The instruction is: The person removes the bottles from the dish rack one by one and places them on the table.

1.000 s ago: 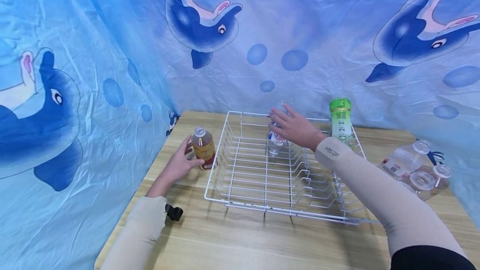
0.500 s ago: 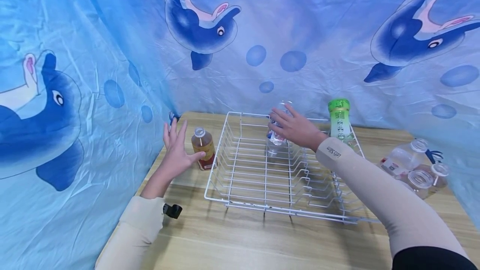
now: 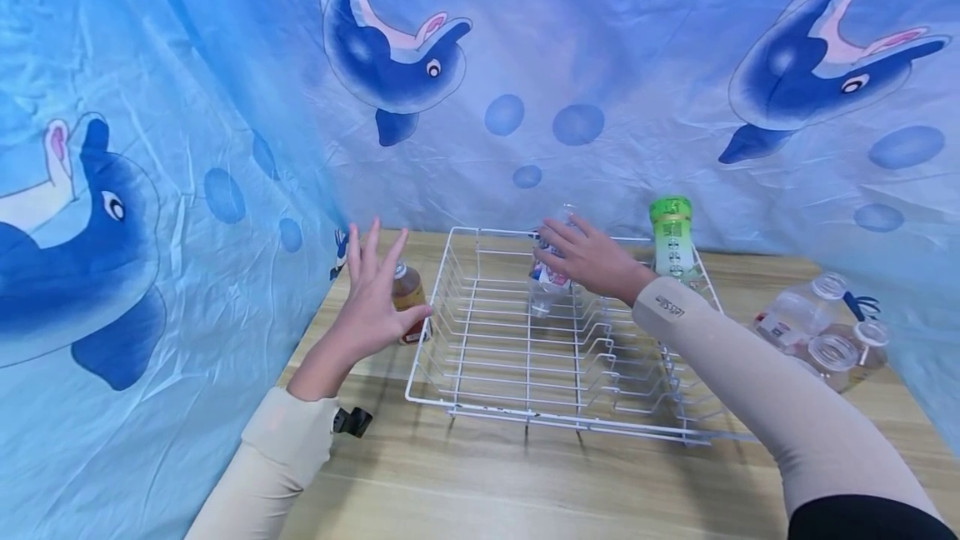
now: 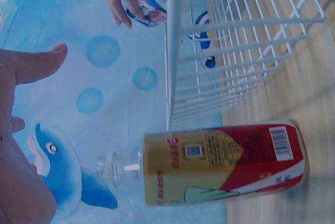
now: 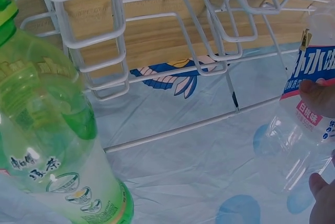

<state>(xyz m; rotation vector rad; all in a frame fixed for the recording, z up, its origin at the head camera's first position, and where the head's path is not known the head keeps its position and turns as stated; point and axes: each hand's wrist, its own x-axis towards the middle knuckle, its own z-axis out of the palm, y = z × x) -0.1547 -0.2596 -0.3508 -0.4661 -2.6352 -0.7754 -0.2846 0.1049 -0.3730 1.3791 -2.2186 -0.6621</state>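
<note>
My left hand (image 3: 367, 307) is raised with fingers spread, beside and partly in front of a brown-gold and red labelled bottle (image 3: 411, 300). In the left wrist view that uncapped bottle (image 4: 220, 166) stands upright on the table, apart from the thumb. My right hand (image 3: 592, 257) holds a clear plastic bottle (image 3: 551, 283) at the back of the white wire dish rack (image 3: 555, 421). This bottle tilts neck down, and its blue and pink label (image 5: 314, 69) shows in the right wrist view under the thumb. The palm is hidden there.
A green plastic bottle (image 3: 672, 244) stands neck down in the rack's back right corner. Several clear bottles (image 3: 795, 315) stand on the wooden table (image 3: 480, 482) right of the rack. A blue dolphin-print curtain (image 3: 480, 65) closes off the back and left side.
My left hand has let go of the brown-gold labelled bottle, opened, and risen in front of it. The right hand stays on the clear bottle, which tilts slightly more. The view shifts a little.
</note>
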